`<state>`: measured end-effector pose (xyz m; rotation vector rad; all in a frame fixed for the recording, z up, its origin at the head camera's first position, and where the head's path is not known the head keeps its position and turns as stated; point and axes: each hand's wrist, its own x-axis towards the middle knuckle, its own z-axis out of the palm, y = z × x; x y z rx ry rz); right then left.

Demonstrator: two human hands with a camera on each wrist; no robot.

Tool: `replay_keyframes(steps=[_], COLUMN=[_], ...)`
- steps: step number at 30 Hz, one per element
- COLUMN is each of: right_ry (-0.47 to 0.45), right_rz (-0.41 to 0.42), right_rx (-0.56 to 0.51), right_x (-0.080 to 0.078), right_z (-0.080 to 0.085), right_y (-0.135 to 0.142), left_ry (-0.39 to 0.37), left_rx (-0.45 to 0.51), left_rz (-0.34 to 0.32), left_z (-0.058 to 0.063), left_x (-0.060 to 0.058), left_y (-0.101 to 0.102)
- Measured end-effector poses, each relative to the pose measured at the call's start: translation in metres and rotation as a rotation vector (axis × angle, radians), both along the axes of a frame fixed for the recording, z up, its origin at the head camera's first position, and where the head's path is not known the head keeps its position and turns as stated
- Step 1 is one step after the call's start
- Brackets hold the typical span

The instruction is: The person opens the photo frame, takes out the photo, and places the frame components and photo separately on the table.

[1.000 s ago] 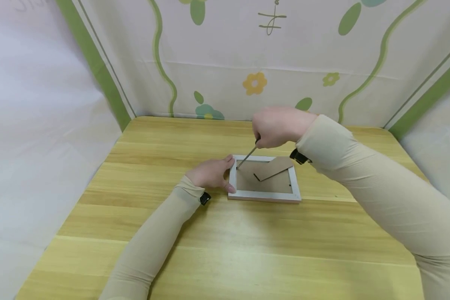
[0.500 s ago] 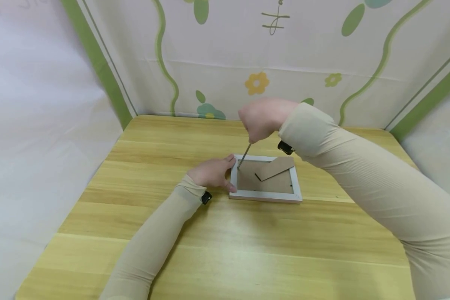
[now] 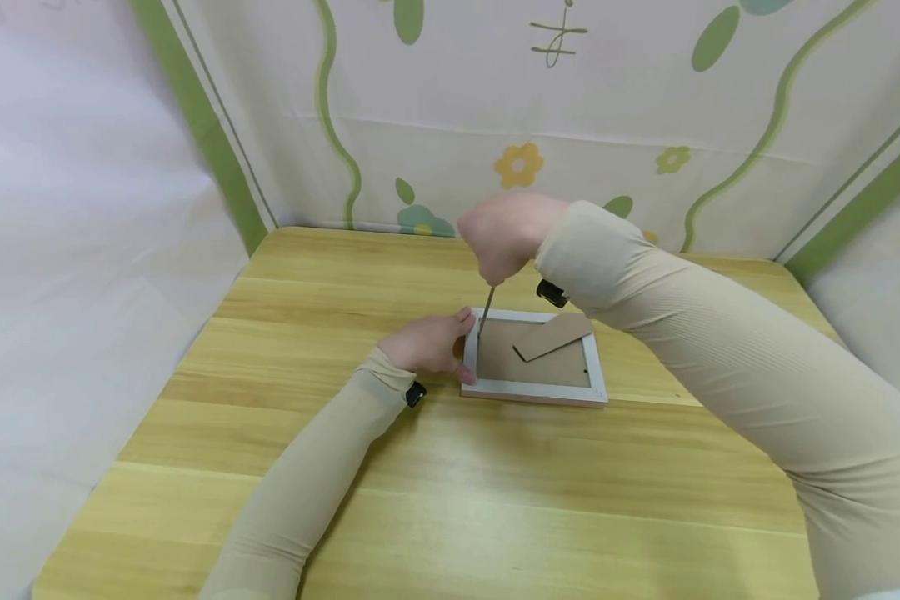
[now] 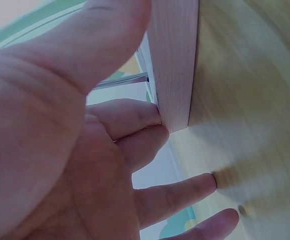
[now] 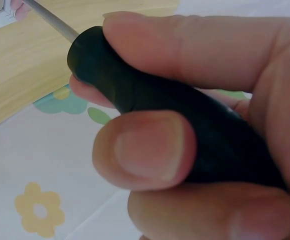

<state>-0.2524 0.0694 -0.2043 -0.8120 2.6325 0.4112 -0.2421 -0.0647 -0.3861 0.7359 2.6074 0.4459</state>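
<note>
A white picture frame lies face down on the table, its brown backing board and folded brown stand leg uppermost. At its left end my left hand holds the frame, thumb at the near corner and fingers toward the far corner. In the left wrist view, two fingertips touch the frame's side; the others reach to the table. My right hand grips a screwdriver by its dark handle. The thin metal shaft slants down to the backing's left edge, by the frame's inner rim.
The wooden table extends around the frame on all sides. Behind it hangs a white cloth printed with flowers and green vines. A pale cloth hangs on the left. Small black devices sit on both wrists.
My right hand has moved left, bringing the screwdriver shaft more upright while its tip stays near the same place on the frame. The left hand keeps its hold on the frame.
</note>
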Motion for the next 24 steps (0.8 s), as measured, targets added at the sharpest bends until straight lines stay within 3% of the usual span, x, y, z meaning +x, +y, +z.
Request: replay_keyframes(steps=[12,24], right_ry=[-0.011,-0.013], right_rz=[0.01,0.04], right_rx=[0.06,0.088], right_x=[-0.001,0.001], right_z=[0.0,0.0], right_y=[-0.014,-0.025], left_ry=[0.031,0.016], left_rx=[-0.007,-0.009], left_rz=[-0.012,-0.01], left_z=[-0.001,0.003], left_x=[0.001,0.003], left_y=[0.0,0.001])
